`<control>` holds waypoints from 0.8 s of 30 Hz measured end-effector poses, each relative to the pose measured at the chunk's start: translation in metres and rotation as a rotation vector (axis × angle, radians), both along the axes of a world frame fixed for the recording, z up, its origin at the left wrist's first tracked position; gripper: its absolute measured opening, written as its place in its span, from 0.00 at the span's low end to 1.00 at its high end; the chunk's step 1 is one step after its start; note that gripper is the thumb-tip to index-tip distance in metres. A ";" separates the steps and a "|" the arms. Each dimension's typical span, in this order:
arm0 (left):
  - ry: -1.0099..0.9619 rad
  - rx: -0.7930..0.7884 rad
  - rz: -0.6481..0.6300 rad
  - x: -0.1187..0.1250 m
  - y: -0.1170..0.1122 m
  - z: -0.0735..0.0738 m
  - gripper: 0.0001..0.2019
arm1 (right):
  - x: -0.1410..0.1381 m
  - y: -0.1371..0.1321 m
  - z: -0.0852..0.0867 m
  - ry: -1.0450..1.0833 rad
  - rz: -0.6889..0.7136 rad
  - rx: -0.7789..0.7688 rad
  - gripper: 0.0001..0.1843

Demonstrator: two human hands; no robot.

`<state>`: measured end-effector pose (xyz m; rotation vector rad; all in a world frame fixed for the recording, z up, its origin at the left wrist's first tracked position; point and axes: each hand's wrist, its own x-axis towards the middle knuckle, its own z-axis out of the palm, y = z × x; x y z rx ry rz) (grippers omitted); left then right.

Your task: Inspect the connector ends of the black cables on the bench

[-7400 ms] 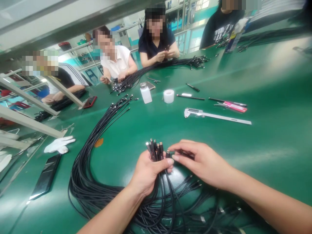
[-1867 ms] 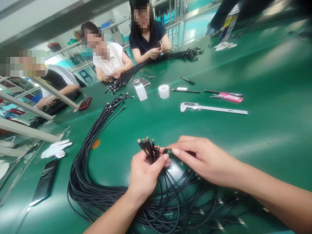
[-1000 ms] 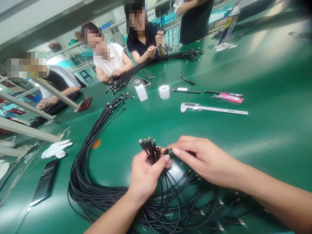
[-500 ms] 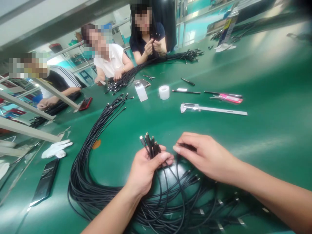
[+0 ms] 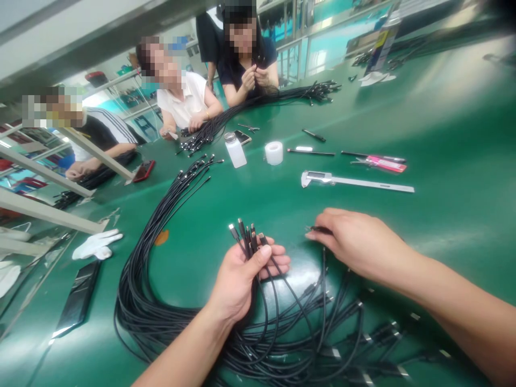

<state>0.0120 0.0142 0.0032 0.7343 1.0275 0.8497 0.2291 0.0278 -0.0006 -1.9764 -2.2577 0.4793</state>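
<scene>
My left hand (image 5: pixel 250 271) is closed around a bunch of black cables (image 5: pixel 245 236), their metal-tipped connectors pointing up past my thumb. Its other fingers stretch out to the right beneath the bunch. To the right, my right hand (image 5: pixel 342 236) pinches a slim dark pointed tool (image 5: pixel 321 229); its exact kind is unclear. A cable (image 5: pixel 324 263) stands up just under this hand, and whether the fingers touch it I cannot tell. A thick bundle of black cables (image 5: pixel 133 274) curves along the table, with loose ends fanned out and blurred below my right hand.
Across the green table (image 5: pixel 226 199) lie a digital caliper (image 5: pixel 355 181), a tape roll (image 5: pixel 274 153), a white bottle (image 5: pixel 235 150), pens and a pink packet (image 5: pixel 387 163). A white glove (image 5: pixel 97 244) and black phone (image 5: pixel 78 298) are at left. Several people sit opposite with cables.
My right hand has moved right and slightly up, away from my left hand. The fingers of my left hand have spread out more, while its thumb still presses on the cables.
</scene>
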 end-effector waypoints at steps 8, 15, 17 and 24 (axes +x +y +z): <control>-0.004 0.009 0.000 0.000 0.003 0.001 0.14 | -0.007 -0.008 -0.001 0.430 0.145 0.101 0.14; 0.034 0.022 0.033 0.001 0.000 0.000 0.16 | -0.015 -0.012 0.000 0.552 0.225 0.175 0.21; 0.042 0.022 0.043 0.001 0.000 -0.001 0.17 | -0.018 -0.014 0.004 0.583 0.216 0.168 0.19; 0.074 0.055 0.042 0.003 0.000 -0.002 0.17 | -0.024 -0.021 0.014 0.746 0.285 0.086 0.15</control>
